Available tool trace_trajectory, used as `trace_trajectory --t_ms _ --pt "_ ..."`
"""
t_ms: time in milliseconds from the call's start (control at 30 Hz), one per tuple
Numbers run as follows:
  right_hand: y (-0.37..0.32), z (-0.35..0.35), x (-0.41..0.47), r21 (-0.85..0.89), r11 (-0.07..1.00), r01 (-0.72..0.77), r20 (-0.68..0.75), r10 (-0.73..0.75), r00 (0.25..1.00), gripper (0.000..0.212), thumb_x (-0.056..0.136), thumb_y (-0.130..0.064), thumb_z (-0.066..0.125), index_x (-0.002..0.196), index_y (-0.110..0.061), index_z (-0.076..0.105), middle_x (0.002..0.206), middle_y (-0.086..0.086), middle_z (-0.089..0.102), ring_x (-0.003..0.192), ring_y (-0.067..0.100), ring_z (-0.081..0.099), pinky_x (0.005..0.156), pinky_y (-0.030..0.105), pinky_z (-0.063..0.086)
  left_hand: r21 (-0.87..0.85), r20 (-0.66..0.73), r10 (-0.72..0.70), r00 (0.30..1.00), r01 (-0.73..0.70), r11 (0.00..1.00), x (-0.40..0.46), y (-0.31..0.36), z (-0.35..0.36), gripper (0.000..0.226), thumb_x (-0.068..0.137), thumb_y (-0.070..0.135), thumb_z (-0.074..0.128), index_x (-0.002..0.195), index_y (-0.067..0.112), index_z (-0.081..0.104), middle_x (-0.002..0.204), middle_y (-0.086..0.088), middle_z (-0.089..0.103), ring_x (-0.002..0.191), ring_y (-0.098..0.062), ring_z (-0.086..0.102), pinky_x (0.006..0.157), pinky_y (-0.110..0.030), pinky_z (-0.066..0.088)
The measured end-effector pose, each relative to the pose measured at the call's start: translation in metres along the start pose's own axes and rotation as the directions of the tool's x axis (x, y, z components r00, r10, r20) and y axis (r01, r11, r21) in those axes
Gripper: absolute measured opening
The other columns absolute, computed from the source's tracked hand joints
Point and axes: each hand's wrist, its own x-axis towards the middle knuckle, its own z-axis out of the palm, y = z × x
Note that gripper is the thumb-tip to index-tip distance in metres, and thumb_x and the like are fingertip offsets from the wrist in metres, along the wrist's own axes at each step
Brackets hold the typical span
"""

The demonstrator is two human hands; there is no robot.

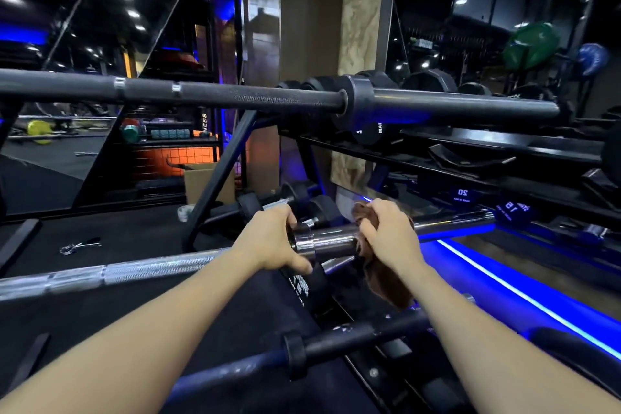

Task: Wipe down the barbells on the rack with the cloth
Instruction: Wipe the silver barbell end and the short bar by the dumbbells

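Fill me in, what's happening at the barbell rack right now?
A person is wiping the chrome barbell in the middle of the rack. The left hand grips its collar to steady it, while the right hand wraps a brown cloth around the sleeve. A black barbell rests above, another dark one below.

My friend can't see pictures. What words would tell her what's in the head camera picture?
A person's right hand presses a brown cloth around a shiny chrome barbell on a gym rack, while the left hand grips the bar's collar. A black barbell lies above and another dark barbell below.
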Motion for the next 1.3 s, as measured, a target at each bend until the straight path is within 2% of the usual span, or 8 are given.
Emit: trace_trajectory --t_ms 133,300,500,600,767,1000,1167,1300 --pt "-0.038 0.022 -0.019 -0.002 0.981 0.193 -0.045 -0.193 0.98 0.048 0.088 -0.048 0.036 0.115 -0.02 0.064 0.116 0.004 0.063 0.106 0.026 0.057 0.096 0.04 0.042 0.028 -0.012 0.009 1.0 -0.009 1.0 -0.001 0.002 0.0 0.066 0.047 0.034 0.09 0.095 0.017 0.047 0.081 0.007 0.053 0.076 -0.015 0.052 0.062 -0.026 0.038" --pt "-0.052 0.033 -0.027 -0.009 0.956 0.293 0.008 -0.293 0.956 0.054 0.089 -0.048 0.028 0.123 -0.024 0.062 0.122 -0.001 0.058 0.105 0.024 0.055 0.094 0.038 0.042 0.073 -0.014 0.005 1.0 -0.004 0.997 -0.001 0.004 -0.003 0.066 0.046 0.034 0.088 0.097 0.016 0.05 0.087 0.004 0.058 0.082 -0.017 0.053 0.064 -0.028 0.041" --pt "0.005 0.01 -0.012 0.036 0.999 -0.005 -0.181 0.012 0.983 0.036 0.092 -0.032 0.046 0.116 -0.014 0.065 0.123 0.009 0.055 0.114 0.03 0.049 0.101 0.035 0.032 0.119 0.086 -0.019 0.996 0.008 0.993 0.0 0.01 -0.005 0.075 0.051 0.039 0.09 0.106 0.013 0.046 0.094 0.002 0.053 0.085 -0.016 0.049 0.066 -0.026 0.036" --pt "-0.023 0.03 -0.021 0.055 0.989 0.135 -0.18 -0.123 0.976 0.045 0.085 -0.04 0.037 0.11 -0.019 0.068 0.118 0.005 0.059 0.109 0.027 0.052 0.099 0.038 0.037 0.101 0.163 -0.023 0.986 0.007 0.995 0.008 0.021 -0.01 0.06 0.064 0.041 0.082 0.105 0.014 0.048 0.098 0.0 0.054 0.089 -0.018 0.052 0.071 -0.029 0.041" --pt "-0.007 0.032 -0.025 0.046 0.952 0.301 -0.116 -0.295 0.949 0.045 0.092 -0.04 0.038 0.123 -0.018 0.062 0.129 0.004 0.055 0.113 0.027 0.05 0.102 0.042 0.037 0.149 0.031 0.089 0.996 -0.093 0.985 0.038 0.052 0.007 0.025 0.083 0.019 0.057 0.108 0.02 0.055 0.119 -0.006 0.054 0.11 -0.025 0.052 0.094 -0.036 0.043" --pt "0.078 0.0 0.004 0.134 0.989 0.067 -0.237 -0.034 0.971 0.044 0.09 -0.037 0.042 0.126 -0.019 0.06 0.135 0.006 0.046 0.125 0.026 0.038 0.105 0.029 0.025 0.302 0.007 0.196 0.981 -0.189 0.934 0.064 0.09 0.065 0.038 0.083 0.034 0.058 0.116 0.017 0.052 0.118 -0.004 0.052 0.112 -0.025 0.05 0.091 -0.04 0.045" --pt "0.121 -0.016 0.023 0.196 0.979 -0.061 -0.31 0.121 0.943 0.036 0.097 -0.019 0.051 0.132 -0.018 0.055 0.142 0.011 0.036 0.13 0.029 0.032 0.103 0.021 0.02 0.448 0.015 0.286 0.958 -0.262 0.855 0.075 0.117 0.092 0.049 0.081 0.042 0.064 0.122 0.02 0.048 0.122 -0.001 0.049 0.115 -0.021 0.048 0.088 -0.035 0.041" --pt "0.145 -0.024 0.033 0.359 0.907 -0.221 -0.318 0.341 0.885 0.042 0.099 -0.024 0.046 0.141 -0.023 0.043 0.145 0.015 0.025 0.131 0.03 0.033 0.101 0.02 0.024 0.438 0.0 0.287 0.958 -0.258 0.861 0.079 0.119 0.098 0.045 0.078 0.039 0.067 0.117 0.021 0.052 0.116 0.0 0.052 0.11 -0.02 0.051 0.082 -0.033 0.041"
